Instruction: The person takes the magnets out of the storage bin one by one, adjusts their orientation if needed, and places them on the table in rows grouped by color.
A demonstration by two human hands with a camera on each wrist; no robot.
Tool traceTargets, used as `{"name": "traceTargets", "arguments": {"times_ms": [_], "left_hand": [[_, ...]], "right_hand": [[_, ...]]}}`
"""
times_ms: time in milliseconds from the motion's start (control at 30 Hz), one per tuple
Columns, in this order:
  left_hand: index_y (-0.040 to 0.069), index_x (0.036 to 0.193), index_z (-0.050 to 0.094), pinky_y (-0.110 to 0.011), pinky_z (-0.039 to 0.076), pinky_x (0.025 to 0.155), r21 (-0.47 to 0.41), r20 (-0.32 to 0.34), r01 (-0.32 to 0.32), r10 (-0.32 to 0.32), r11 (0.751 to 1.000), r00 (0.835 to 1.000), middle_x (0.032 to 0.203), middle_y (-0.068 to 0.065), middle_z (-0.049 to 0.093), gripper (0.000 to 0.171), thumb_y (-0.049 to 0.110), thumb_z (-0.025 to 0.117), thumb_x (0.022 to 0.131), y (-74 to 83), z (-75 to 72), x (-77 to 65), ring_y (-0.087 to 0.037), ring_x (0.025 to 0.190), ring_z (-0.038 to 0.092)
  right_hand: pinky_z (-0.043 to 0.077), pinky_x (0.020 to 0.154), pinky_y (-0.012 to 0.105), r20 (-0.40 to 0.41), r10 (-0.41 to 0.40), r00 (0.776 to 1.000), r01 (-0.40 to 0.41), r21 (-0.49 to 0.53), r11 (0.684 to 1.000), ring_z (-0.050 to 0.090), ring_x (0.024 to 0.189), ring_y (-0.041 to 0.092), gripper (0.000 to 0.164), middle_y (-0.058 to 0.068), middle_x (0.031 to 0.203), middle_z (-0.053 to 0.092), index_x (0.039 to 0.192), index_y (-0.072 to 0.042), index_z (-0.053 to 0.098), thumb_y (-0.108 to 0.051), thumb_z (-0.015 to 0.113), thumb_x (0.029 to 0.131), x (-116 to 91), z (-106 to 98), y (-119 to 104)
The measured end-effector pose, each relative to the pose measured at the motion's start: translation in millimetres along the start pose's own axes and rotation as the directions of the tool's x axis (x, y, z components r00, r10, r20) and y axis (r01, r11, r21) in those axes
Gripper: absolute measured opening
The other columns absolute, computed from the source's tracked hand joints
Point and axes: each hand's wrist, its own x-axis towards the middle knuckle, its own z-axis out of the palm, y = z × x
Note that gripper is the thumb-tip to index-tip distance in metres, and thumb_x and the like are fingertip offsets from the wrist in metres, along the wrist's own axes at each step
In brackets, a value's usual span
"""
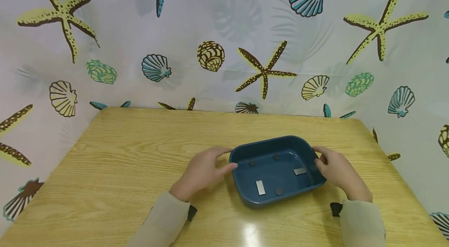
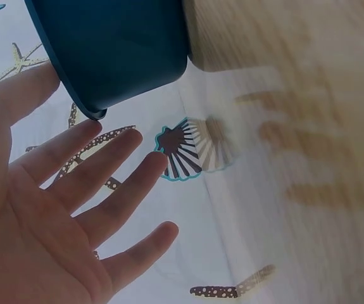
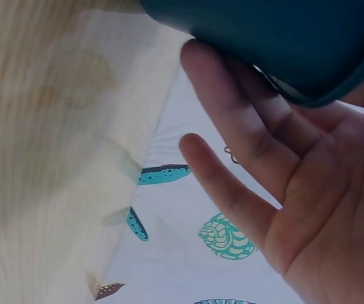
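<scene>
A dark blue plastic basin (image 1: pixel 280 147) with rounded corners sits at an angle on the right half of the wooden table. Inside it lie three small dark discs (image 1: pixel 278 191) and two pale, flat rectangular pieces (image 1: pixel 260 187). My left hand (image 1: pixel 203 171) is at the basin's left end, thumb and index fingertip touching the rim; its other fingers spread straight, as the left wrist view shows. At the opposite end, my right hand (image 1: pixel 334 167) grips the rim, thumb over the edge and fingers bent against the outer wall, while the little finger (image 3: pixel 226 183) stands away.
The light wooden table (image 1: pixel 122 161) extends to the left of the basin. A white cloth (image 1: pixel 196 91) printed with starfish and shells hangs behind the table and along its sides. Dark bands (image 1: pixel 336 209) show at both sleeve cuffs.
</scene>
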Motion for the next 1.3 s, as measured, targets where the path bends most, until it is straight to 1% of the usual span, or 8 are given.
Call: {"name": "traceTargets", "arguments": {"times_ms": [200,467,633,733,833,1000,1167,1300], "left_hand": [[0.017,0.139,0.067,-0.049,0.05,0.112,-0.018,-0.018,0.01,-0.01,1.0,1.0,0.142,-0.004,0.067,0.049,0.039,0.074,0.095,0.3,-0.2,0.3,-0.028,0.136,0.061],[0.017,0.14,0.066,-0.05,0.05,0.112,0.002,0.004,0.005,-0.005,1.0,1.0,0.143,-0.007,0.066,0.05,0.041,0.072,0.096,2.8,-0.6,-1.7,-0.03,0.136,0.061],[0.019,0.143,0.063,-0.051,0.049,0.113,0.062,0.036,-0.037,0.035,0.997,0.999,0.146,-0.008,0.063,0.065,0.053,0.076,0.089,3.0,-1.4,-2.3,-0.032,0.136,0.06],[0.021,0.147,0.06,-0.055,0.045,0.115,0.089,0.065,-0.049,0.043,0.995,0.997,0.149,-0.01,0.06,0.072,0.058,0.077,0.087,2.5,-2.2,-1.6,-0.034,0.139,0.057],[0.022,0.15,0.056,-0.058,0.041,0.118,0.102,0.088,-0.046,0.037,0.994,0.995,0.153,-0.01,0.057,0.075,0.059,0.076,0.087,1.4,-3.2,0.7,-0.035,0.142,0.054],[0.024,0.153,0.051,-0.058,0.041,0.118,0.087,0.112,-0.028,0.018,0.996,0.994,0.156,-0.01,0.053,0.076,0.057,0.074,0.089,-0.7,-4.8,6.2,-0.035,0.145,0.05],[0.027,0.156,0.047,-0.059,0.04,0.118,0.06,0.146,-0.017,0.008,0.998,0.989,0.158,-0.011,0.05,0.076,0.058,0.072,0.091,-2.0,-4.1,11.3,-0.036,0.147,0.047],[0.028,0.157,0.045,-0.058,0.04,0.119,0.046,0.161,-0.011,0.003,0.999,0.987,0.16,-0.012,0.048,0.076,0.058,0.071,0.092,-4.1,-3.0,16.1,-0.037,0.148,0.046]], "right_hand": [[0.039,0.058,0.032,0.048,0.003,0.999,-0.003,0.015,1.0,0.047,0.062,0.017,0.048,0.005,0.077,0.055,0.149,0.006,0.046,-0.007,0.052,0.103,-4,-4,-5],[0.041,0.059,0.032,0.093,0.001,0.996,-0.005,0.04,0.999,0.048,0.063,0.017,0.052,0.006,0.079,0.058,0.152,0.007,0.04,-0.006,0.051,0.103,-8,-8,-5],[0.041,0.06,0.033,0.102,0.005,0.995,-0.009,0.039,0.999,0.05,0.065,0.018,0.054,0.007,0.081,0.06,0.153,0.006,0.039,-0.005,0.052,0.102,-9,-8,-2],[0.041,0.059,0.033,0.106,0.012,0.994,-0.016,0.036,0.999,0.049,0.064,0.018,0.056,0.006,0.08,0.06,0.154,0.006,0.037,-0.005,0.053,0.102,-9,-9,-1],[0.04,0.058,0.033,0.104,0.014,0.995,-0.017,0.031,0.999,0.049,0.063,0.018,0.057,0.006,0.079,0.059,0.155,0.006,0.037,-0.005,0.053,0.102,-8,-10,-2],[0.04,0.057,0.032,0.105,0.014,0.994,-0.017,0.032,0.999,0.047,0.061,0.017,0.057,0.005,0.078,0.058,0.156,0.004,0.036,-0.007,0.052,0.102,-6,-11,-3],[0.04,0.056,0.032,0.113,0.037,0.993,-0.041,0.033,0.999,0.045,0.058,0.016,0.058,0.004,0.073,0.055,0.157,0.004,0.035,-0.007,0.051,0.102,-7,-10,-3],[0.04,0.057,0.032,0.105,0.044,0.994,-0.047,0.029,0.998,0.047,0.06,0.017,0.058,0.005,0.077,0.058,0.156,0.004,0.035,-0.007,0.052,0.102,-7,-10,-2]]}}
